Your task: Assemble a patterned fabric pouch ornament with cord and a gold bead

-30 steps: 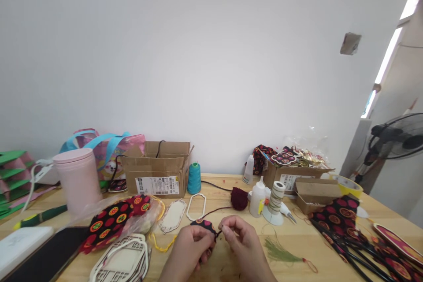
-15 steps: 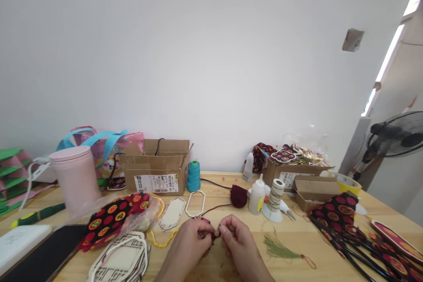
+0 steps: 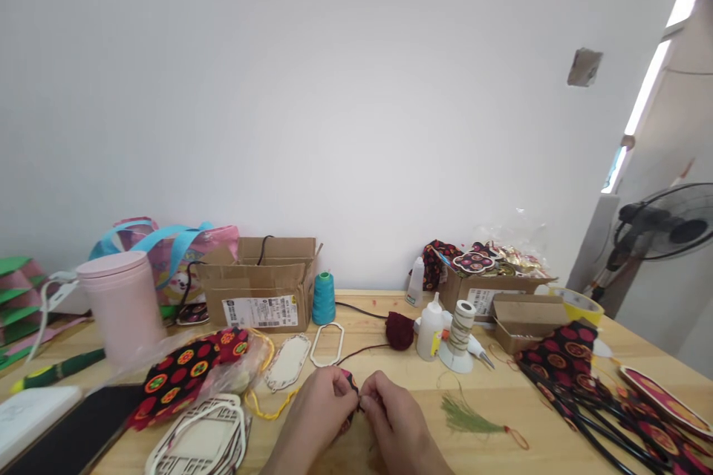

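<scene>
Patterned fabric is pinched in the left hand; the right hand pinches a dark strand. Keep tension even.

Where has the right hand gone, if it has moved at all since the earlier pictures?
Yes, slightly: judged against the bottle with the yellow label, the right hand has shifted left and nearer the person.

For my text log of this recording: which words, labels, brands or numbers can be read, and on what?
Nothing is legible.
Left carton: printed label, too small.
Large right carton: white label, too small.
Nozzle bottle: yellow label, blurred.
Rear bottle: label, too small.
Flat white device: faint marking, blurred.
</scene>
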Tool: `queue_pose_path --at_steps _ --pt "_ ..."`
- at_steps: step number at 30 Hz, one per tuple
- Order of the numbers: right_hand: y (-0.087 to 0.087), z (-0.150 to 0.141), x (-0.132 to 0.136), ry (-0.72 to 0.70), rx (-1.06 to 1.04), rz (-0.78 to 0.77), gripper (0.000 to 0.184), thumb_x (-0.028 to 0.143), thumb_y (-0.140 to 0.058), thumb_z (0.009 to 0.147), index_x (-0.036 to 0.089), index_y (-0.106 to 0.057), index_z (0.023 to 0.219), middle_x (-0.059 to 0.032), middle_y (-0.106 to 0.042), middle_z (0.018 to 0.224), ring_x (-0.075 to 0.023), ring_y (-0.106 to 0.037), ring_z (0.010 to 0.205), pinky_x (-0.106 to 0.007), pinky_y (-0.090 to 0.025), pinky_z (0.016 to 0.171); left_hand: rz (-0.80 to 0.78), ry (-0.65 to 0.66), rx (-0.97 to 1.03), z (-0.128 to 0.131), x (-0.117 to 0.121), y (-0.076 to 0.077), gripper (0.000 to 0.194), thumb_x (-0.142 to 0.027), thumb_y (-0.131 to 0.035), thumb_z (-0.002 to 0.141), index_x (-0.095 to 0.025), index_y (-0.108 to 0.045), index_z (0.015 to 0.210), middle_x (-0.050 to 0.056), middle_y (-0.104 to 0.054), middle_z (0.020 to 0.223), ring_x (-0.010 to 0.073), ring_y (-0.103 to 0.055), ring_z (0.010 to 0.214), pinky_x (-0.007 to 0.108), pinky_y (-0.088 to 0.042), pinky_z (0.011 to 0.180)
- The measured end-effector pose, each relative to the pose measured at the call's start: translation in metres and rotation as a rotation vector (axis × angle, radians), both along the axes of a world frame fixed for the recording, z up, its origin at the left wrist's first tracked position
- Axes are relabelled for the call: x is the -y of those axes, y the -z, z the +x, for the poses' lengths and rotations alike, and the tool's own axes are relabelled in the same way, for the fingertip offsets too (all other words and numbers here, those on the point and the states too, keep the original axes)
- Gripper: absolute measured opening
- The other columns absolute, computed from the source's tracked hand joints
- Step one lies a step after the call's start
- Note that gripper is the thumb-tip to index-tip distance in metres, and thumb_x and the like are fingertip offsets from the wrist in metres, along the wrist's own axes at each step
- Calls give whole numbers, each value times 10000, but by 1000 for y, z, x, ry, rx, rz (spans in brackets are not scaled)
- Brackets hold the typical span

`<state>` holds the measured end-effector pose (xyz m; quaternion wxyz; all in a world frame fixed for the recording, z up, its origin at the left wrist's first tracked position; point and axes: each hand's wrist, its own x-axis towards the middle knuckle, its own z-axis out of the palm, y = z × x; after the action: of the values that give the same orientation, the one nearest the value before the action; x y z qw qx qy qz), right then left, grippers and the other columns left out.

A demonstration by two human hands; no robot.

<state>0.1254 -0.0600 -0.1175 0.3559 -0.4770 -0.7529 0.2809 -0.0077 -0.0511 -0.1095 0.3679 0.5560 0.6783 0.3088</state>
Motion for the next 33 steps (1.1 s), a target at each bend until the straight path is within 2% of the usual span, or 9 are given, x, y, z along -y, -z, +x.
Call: queue_pose_path --at_steps 5,8,18,28,33 --pt "-3 1 1 17 13 -8 120 168 -392 760 205 -486 694 -4 -576 654 -148 -506 614 -207 -339 550 92 -1 -272 1 5 -11 53 -213 -503 560 -205 -510 508 -23 -571 501 143 -520 514 225 -290 465" --pt "-3 2 2 27 17 -11 118 159 -390 755 203 -480 693 -8 -579 664 -152 -511 624 -211 -340 555 118 13 -366 3 5 -14 71 -218 -504 560 -206 -523 493 0 -608 570 167 -545 588 233 -297 491" --pt "0 1 0 68 48 -34 121 159 -383 758 200 -473 689 -14 -575 656 -160 -508 618 -220 -330 548 51 96 -368 -4 -15 -2 161 -200 -430 597 -178 -555 500 -6 -628 506 134 -564 503 204 -307 415" --pt "3 3 0 67 12 -8 115 147 -399 747 203 -481 689 -1 -573 651 -147 -504 612 -206 -331 544 73 57 -556 0 -4 -14 56 -226 -494 569 -220 -542 542 -14 -637 583 160 -558 577 229 -267 449" --pt "4 3 0 74 26 -7 114 152 -401 747 204 -485 688 2 -572 646 -146 -505 614 -207 -329 546 60 81 -582 0 -8 -16 51 -239 -502 568 -223 -547 551 -9 -641 603 167 -561 585 230 -276 450"
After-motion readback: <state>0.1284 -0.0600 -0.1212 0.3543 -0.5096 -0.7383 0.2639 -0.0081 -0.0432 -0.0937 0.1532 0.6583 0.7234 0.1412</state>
